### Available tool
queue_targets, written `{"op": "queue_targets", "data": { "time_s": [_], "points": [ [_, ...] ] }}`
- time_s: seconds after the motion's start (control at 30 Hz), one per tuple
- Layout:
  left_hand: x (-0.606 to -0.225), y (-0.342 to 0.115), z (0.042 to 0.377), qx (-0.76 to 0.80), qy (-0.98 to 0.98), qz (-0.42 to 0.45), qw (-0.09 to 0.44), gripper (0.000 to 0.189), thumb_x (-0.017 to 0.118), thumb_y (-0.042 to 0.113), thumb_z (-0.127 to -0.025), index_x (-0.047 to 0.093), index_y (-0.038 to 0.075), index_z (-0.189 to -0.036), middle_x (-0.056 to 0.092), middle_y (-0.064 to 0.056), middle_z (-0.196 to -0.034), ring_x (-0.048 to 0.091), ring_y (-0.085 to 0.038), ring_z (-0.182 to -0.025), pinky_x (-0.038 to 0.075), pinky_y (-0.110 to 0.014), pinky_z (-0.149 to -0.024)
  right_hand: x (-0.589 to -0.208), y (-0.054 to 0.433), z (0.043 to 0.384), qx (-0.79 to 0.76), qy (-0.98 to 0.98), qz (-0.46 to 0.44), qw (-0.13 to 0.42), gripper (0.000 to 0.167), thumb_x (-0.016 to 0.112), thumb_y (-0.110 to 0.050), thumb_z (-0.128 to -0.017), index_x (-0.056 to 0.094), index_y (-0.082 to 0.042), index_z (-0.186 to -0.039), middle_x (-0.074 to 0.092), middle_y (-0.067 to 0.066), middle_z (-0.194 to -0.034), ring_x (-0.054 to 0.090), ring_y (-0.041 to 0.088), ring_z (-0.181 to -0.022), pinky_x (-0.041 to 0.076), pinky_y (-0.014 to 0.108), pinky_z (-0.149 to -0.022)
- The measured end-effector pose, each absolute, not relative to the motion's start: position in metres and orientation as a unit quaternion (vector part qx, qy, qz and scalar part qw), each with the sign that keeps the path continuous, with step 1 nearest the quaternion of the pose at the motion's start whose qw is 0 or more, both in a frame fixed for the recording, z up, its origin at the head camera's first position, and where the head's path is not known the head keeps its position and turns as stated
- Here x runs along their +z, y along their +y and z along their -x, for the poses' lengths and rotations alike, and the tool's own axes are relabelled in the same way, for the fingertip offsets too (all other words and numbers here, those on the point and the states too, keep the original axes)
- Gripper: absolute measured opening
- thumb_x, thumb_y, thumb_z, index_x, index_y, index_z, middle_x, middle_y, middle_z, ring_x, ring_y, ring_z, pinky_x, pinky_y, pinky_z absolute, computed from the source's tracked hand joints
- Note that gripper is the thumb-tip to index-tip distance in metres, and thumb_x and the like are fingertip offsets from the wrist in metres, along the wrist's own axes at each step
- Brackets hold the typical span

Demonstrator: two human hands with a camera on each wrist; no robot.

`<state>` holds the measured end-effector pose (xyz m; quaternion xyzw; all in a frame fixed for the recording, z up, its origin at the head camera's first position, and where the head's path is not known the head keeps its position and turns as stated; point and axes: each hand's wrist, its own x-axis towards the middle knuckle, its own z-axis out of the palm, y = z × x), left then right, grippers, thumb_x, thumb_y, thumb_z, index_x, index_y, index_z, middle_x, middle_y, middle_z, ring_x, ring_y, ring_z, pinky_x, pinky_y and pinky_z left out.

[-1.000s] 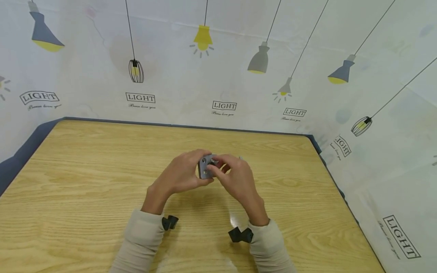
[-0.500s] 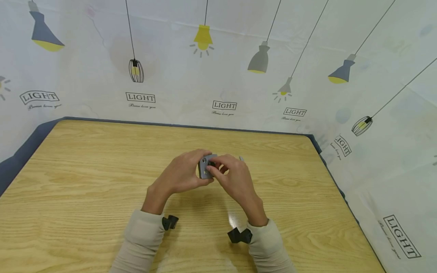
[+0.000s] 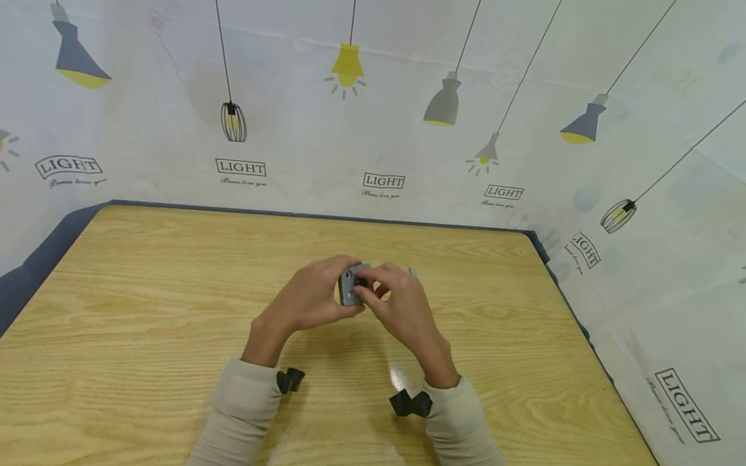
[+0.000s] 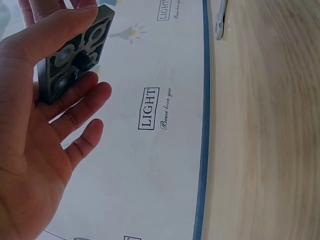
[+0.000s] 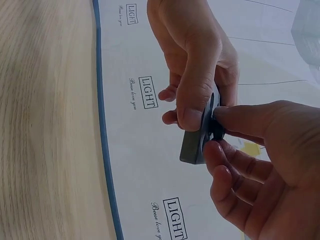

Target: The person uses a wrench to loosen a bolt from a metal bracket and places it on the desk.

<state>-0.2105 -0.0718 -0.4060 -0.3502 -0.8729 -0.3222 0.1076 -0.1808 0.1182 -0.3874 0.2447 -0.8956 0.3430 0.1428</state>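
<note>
Between thumb and fingers, my left hand [image 3: 311,292] grips a square grey metal plate [image 3: 346,291] by its edges, upright above the table. Round holes show near the plate's corners. The left wrist view reveals its other face, with recesses and a dark round stub [image 4: 82,61] at the middle. My right hand [image 3: 405,301] pinches a small black round part [image 5: 218,129] against the plate's near face, thumb and index finger on either side. Those fingers partly cover the part, and its exact kind cannot be told.
A slim shiny metal piece [image 4: 220,22] lies on the wooden table [image 3: 175,272], mostly hidden behind my right hand in the head view. White wall sheets [image 3: 303,142] printed with lamps stand along the table's back and sides.
My right thumb and index finger have shifted slightly around the black part. The left hand and the plate stay nearly in place.
</note>
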Motion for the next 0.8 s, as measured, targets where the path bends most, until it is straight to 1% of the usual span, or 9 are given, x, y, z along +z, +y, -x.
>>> {"op": "queue_targets", "data": {
  "time_s": [0.13, 0.2, 0.33, 0.43, 0.57, 0.67, 0.8],
  "points": [
    [-0.4055, -0.0724, 0.2101, -0.322, -0.874, 0.347, 0.107, 0.062, 0.084, 0.033, -0.079, 0.059, 0.008, -0.130, 0.067, -0.004, -0.119, 0.066, -0.017, -0.100, 0.056, -0.037, -0.086, -0.3866, 0.1191, 0.1804, 0.345, -0.896, -0.243, 0.141, 0.026, 0.074, -0.014, -0.089, 0.073, -0.005, -0.114, 0.067, 0.008, -0.095, 0.066, 0.019, -0.082, 0.058, 0.028, -0.068],
    [-0.4054, -0.0728, 0.2099, -0.322, -0.876, 0.344, 0.105, 0.063, 0.084, 0.033, -0.078, 0.059, 0.007, -0.130, 0.067, -0.005, -0.119, 0.066, -0.017, -0.101, 0.056, -0.038, -0.086, -0.3859, 0.1199, 0.1803, 0.351, -0.897, -0.231, 0.140, 0.027, 0.072, -0.015, -0.091, 0.071, -0.004, -0.116, 0.068, 0.008, -0.097, 0.067, 0.020, -0.084, 0.058, 0.029, -0.069],
    [-0.4050, -0.0732, 0.2095, -0.317, -0.880, 0.339, 0.103, 0.065, 0.085, 0.033, -0.077, 0.059, 0.007, -0.130, 0.067, -0.006, -0.120, 0.066, -0.018, -0.102, 0.056, -0.038, -0.087, -0.3850, 0.1208, 0.1809, 0.357, -0.900, -0.203, 0.147, 0.025, 0.068, -0.017, -0.095, 0.071, -0.005, -0.117, 0.070, 0.008, -0.097, 0.067, 0.018, -0.079, 0.058, 0.029, -0.068],
    [-0.4052, -0.0732, 0.2097, -0.315, -0.881, 0.338, 0.102, 0.066, 0.085, 0.033, -0.077, 0.058, 0.007, -0.130, 0.067, -0.006, -0.120, 0.066, -0.018, -0.103, 0.056, -0.039, -0.087, -0.3845, 0.1203, 0.1813, 0.361, -0.900, -0.195, 0.146, 0.024, 0.067, -0.018, -0.095, 0.072, -0.005, -0.115, 0.070, 0.007, -0.093, 0.067, 0.016, -0.075, 0.058, 0.031, -0.067],
    [-0.4067, -0.0728, 0.2104, -0.318, -0.878, 0.342, 0.103, 0.066, 0.085, 0.033, -0.077, 0.058, 0.007, -0.131, 0.066, -0.005, -0.120, 0.066, -0.017, -0.101, 0.056, -0.038, -0.086, -0.3858, 0.1193, 0.1819, 0.365, -0.900, -0.196, 0.138, 0.022, 0.070, -0.020, -0.094, 0.073, -0.005, -0.110, 0.071, 0.005, -0.091, 0.067, 0.014, -0.076, 0.058, 0.028, -0.067],
    [-0.4072, -0.0721, 0.2105, -0.320, -0.876, 0.345, 0.103, 0.065, 0.084, 0.033, -0.078, 0.057, 0.007, -0.132, 0.066, -0.005, -0.119, 0.066, -0.017, -0.100, 0.056, -0.037, -0.085, -0.3868, 0.1187, 0.1820, 0.361, -0.902, -0.193, 0.136, 0.021, 0.072, -0.022, -0.092, 0.074, -0.007, -0.105, 0.071, 0.003, -0.090, 0.066, 0.012, -0.076, 0.056, 0.025, -0.067],
    [-0.4066, -0.0712, 0.2101, -0.322, -0.874, 0.349, 0.102, 0.063, 0.083, 0.033, -0.079, 0.058, 0.008, -0.131, 0.066, -0.004, -0.119, 0.065, -0.016, -0.100, 0.056, -0.036, -0.085, -0.3870, 0.1189, 0.1817, 0.356, -0.904, -0.194, 0.133, 0.018, 0.074, -0.022, -0.090, 0.075, -0.008, -0.101, 0.072, 0.002, -0.091, 0.066, 0.012, -0.075, 0.056, 0.024, -0.067]
  ]
}}
